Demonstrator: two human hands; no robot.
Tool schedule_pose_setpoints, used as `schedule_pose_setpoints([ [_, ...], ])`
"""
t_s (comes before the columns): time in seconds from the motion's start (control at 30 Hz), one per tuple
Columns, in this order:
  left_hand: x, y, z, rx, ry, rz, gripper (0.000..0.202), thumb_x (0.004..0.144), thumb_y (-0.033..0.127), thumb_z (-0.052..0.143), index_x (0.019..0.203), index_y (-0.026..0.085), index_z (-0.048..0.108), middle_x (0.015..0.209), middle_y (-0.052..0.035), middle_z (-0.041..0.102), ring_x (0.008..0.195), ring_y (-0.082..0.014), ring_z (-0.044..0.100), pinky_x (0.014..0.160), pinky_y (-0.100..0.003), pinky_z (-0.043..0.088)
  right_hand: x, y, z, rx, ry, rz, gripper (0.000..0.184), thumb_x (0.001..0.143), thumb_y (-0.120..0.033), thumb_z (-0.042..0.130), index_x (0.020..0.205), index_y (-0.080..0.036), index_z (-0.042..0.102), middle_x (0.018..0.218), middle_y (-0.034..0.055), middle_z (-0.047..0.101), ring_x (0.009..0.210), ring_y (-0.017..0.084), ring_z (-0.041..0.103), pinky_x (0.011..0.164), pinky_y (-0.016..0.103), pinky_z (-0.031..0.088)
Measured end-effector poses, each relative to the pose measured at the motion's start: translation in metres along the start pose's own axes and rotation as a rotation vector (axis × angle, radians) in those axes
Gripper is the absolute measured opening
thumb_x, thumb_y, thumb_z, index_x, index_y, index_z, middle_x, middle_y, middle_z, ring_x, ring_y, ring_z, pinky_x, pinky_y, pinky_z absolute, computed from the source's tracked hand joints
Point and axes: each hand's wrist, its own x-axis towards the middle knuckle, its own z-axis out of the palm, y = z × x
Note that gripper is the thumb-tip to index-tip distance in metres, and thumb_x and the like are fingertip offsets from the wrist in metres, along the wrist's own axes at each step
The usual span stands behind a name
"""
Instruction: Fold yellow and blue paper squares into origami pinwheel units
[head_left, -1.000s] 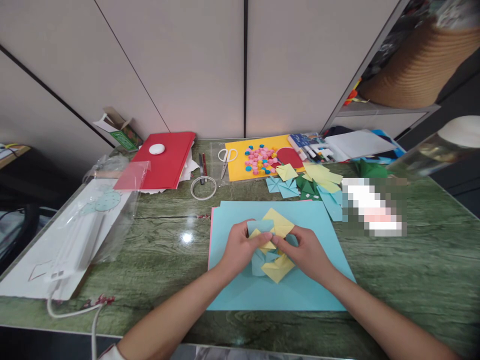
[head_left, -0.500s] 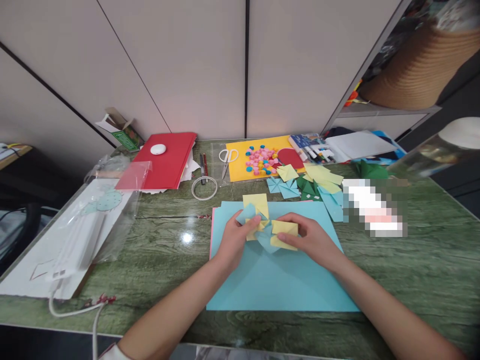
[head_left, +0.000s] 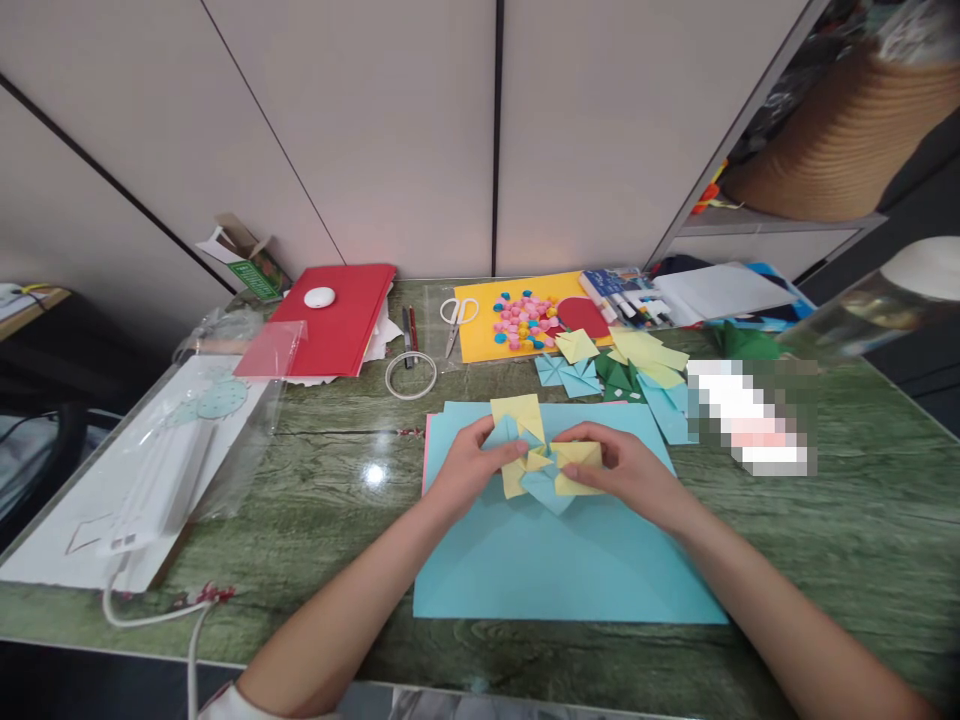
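Note:
Between my hands is a folded origami piece of yellow and light blue paper, with several flaps interlocked round its middle. My left hand pinches its left side, thumb on top over a blue and yellow part. On the right, my right hand grips a yellow flap with the thumb in front and the fingers behind. The piece is held above a stack of light blue paper sheets; whether it touches them I cannot tell. My fingers hide parts of the folds.
Behind it lie folded blue, yellow and green papers, colourful small pieces on a yellow sheet, white-handled scissors and a tape roll. A red folder lies back left; a white power strip rests at left.
The origami piece has shifted slightly right and turned a little in my hands, its left and right parts looking slightly further apart. Both hands keep their hold.

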Motion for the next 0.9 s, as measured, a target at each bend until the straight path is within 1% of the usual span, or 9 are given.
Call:
schedule_pose_setpoints([
  [0.13, 0.003, -0.003, -0.004, 0.059, 0.022, 0.034, 0.035, 0.066, 0.033, 0.069, 0.097, 0.018, 0.063, 0.094, -0.0051, 0.067, 0.079, -0.0176, 0.061, 0.068, -0.028, 0.048, -0.001, 0.0, 0.001, 0.11, 0.02, 0.082, 0.043, 0.068, -0.039, 0.065, 0.106, -0.023, 0.053, 0.068, -0.0023, 0.056, 0.062, 0.013, 0.056, 0.054, 0.025, 0.045],
  [0.23, 0.004, -0.002, -0.005, 0.056, 0.015, 0.023, 0.038, 0.065, 0.033, 0.069, 0.099, 0.018, 0.063, 0.093, -0.0051, 0.067, 0.078, -0.0187, 0.062, 0.064, -0.028, 0.048, -0.001, 0.0, 0.002, 0.124, 0.034, 0.089, 0.045, 0.068, -0.039, 0.065, 0.108, -0.023, 0.052, 0.068, -0.0022, 0.057, 0.063, 0.014, 0.057, 0.055, 0.026, 0.047],
  [0.33, 0.004, 0.0, -0.006, -0.012, -0.02, 0.006, 0.035, 0.066, 0.03, 0.067, 0.099, 0.018, 0.063, 0.095, -0.0059, 0.066, 0.082, -0.0203, 0.062, 0.067, -0.03, 0.048, 0.001, 0.004, 0.002, 0.084, 0.079, 0.064, 0.042, 0.068, -0.039, 0.066, 0.104, -0.023, 0.054, 0.072, -0.0015, 0.058, 0.063, 0.014, 0.056, 0.054, 0.026, 0.046],
  [0.4, 0.004, 0.002, -0.007, -0.117, -0.051, -0.013, 0.036, 0.066, 0.025, 0.066, 0.101, 0.018, 0.062, 0.096, -0.0063, 0.066, 0.082, -0.0198, 0.062, 0.07, -0.031, 0.048, 0.001, 0.007, 0.003, 0.086, 0.113, 0.063, 0.04, 0.067, -0.039, 0.067, 0.102, -0.024, 0.055, 0.076, -0.001, 0.059, 0.064, 0.014, 0.056, 0.056, 0.026, 0.046],
  [0.5, 0.004, 0.004, -0.008, -0.288, -0.076, -0.059, 0.037, 0.067, 0.022, 0.063, 0.104, 0.018, 0.06, 0.093, -0.0065, 0.066, 0.075, -0.0174, 0.062, 0.069, -0.03, 0.046, 0.0, 0.006, 0.007, 0.206, 0.137, 0.07, 0.041, 0.065, -0.04, 0.069, 0.099, -0.024, 0.052, 0.081, -0.001, 0.06, 0.068, 0.014, 0.058, 0.058, 0.026, 0.046],
  [0.6, 0.004, 0.006, -0.007, -0.369, -0.115, -0.051, 0.034, 0.069, 0.024, 0.061, 0.103, 0.017, 0.061, 0.094, -0.0073, 0.066, 0.08, -0.0182, 0.062, 0.071, -0.029, 0.045, -0.002, 0.002, 0.014, 0.365, 0.115, 0.091, 0.041, 0.064, -0.041, 0.07, 0.093, -0.024, 0.046, 0.085, -0.0005, 0.062, 0.069, 0.015, 0.059, 0.058, 0.026, 0.046],
  [0.7, 0.003, 0.005, -0.004, -0.358, -0.161, -0.04, 0.034, 0.068, 0.025, 0.063, 0.101, 0.017, 0.062, 0.097, -0.0076, 0.066, 0.088, -0.02, 0.061, 0.075, -0.028, 0.043, -0.005, -0.001, 0.022, 0.423, 0.083, 0.109, 0.04, 0.063, -0.04, 0.071, 0.082, -0.024, 0.04, 0.082, -0.0024, 0.062, 0.066, 0.014, 0.058, 0.056, 0.025, 0.045],
  [0.8, 0.001, 0.003, 0.0, -0.294, -0.176, -0.049, 0.035, 0.064, 0.023, 0.069, 0.099, 0.018, 0.062, 0.096, -0.0062, 0.066, 0.087, -0.0196, 0.06, 0.076, -0.029, 0.042, -0.005, 0.001, 0.029, 0.41, 0.081, 0.098, 0.041, 0.062, -0.038, 0.072, 0.076, -0.023, 0.036, 0.073, -0.0049, 0.057, 0.064, 0.012, 0.054, 0.056, 0.023, 0.043],
  [0.9, 0.001, -0.002, 0.001, -0.246, -0.172, -0.026, 0.035, 0.063, 0.022, 0.072, 0.097, 0.017, 0.062, 0.092, -0.0048, 0.066, 0.085, -0.0176, 0.059, 0.077, -0.028, 0.042, -0.005, 0.005, 0.033, 0.39, 0.087, 0.067, 0.041, 0.062, -0.037, 0.072, 0.073, -0.022, 0.035, 0.07, -0.006, 0.052, 0.062, 0.01, 0.051, 0.055, 0.022, 0.041],
])
